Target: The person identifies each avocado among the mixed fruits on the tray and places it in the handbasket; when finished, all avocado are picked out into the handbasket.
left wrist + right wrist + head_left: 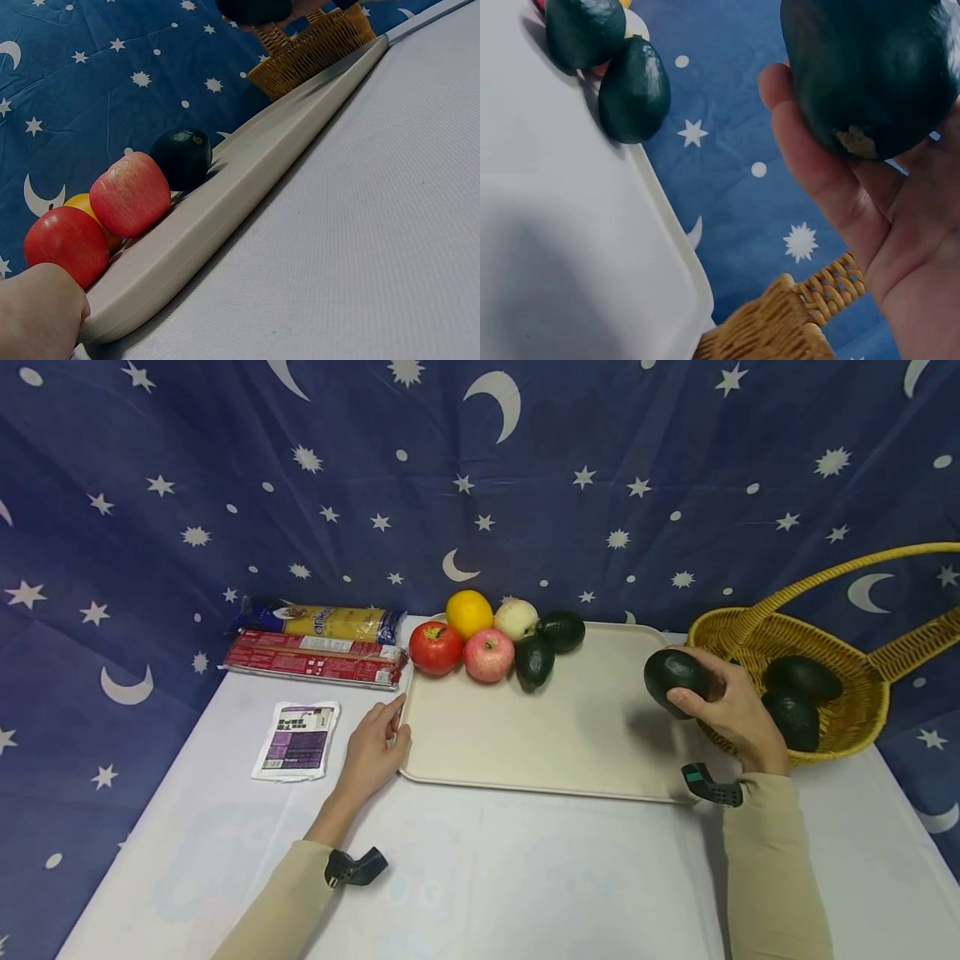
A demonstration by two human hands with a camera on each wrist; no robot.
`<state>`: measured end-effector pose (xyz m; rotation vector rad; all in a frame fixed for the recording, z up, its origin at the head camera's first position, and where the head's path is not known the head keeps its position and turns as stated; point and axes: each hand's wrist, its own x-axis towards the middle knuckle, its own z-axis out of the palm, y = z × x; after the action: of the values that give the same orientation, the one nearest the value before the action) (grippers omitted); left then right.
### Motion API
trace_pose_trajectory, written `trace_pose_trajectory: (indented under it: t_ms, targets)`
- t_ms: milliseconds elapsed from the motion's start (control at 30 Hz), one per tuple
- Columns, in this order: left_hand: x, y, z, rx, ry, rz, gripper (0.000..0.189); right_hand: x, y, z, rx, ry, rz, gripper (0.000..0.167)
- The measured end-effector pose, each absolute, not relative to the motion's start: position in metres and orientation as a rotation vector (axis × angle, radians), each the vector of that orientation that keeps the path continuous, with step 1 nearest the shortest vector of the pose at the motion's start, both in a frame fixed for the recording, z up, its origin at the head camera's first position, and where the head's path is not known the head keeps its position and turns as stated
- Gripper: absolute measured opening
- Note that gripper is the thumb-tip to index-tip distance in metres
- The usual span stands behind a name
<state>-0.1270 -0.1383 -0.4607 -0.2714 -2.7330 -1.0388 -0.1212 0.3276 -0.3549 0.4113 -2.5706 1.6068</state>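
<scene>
Right hand (735,710) clamped round avocado (672,681), above right end of tray (487,735), beside basket (836,642). Likely transfer step; next move calls for lowering, then release. Left hand (375,747) at tray's left rim; grip unclear.

On yellow-and-blue packet (348,623), brand lettering printed sideways; "anka" can be read, remainder unclear. On red packet (315,664), pale print and white label panels seen, too small to be read. On white-and-purple sachet (296,745), printed lines shown, wording not legible.
</scene>
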Motion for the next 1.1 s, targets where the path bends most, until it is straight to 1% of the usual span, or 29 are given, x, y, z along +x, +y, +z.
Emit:
trace_pose_trajectory:
  t_ms: [367,633,800,1100]
  targets:
    - [-0.126,-0.139,-0.459,-0.255,-2.738,-1.045,0.049,-0.116,0.338,-0.347,0.264,-2.609,1.452,0.055]
    - [-0.126,-0.139,-0.46,-0.261,-2.734,-1.037,0.049,-0.112,0.345,-0.34,0.257,-2.553,1.401,0.055]
    - [-0.126,-0.139,-0.46,-0.259,-2.735,-1.035,0.049,-0.109,0.35,-0.338,0.257,-2.462,1.489,0.056]
    - [-0.125,-0.138,-0.46,-0.261,-2.733,-1.04,0.049,-0.109,0.363,-0.341,0.339,-2.252,1.657,0.055]
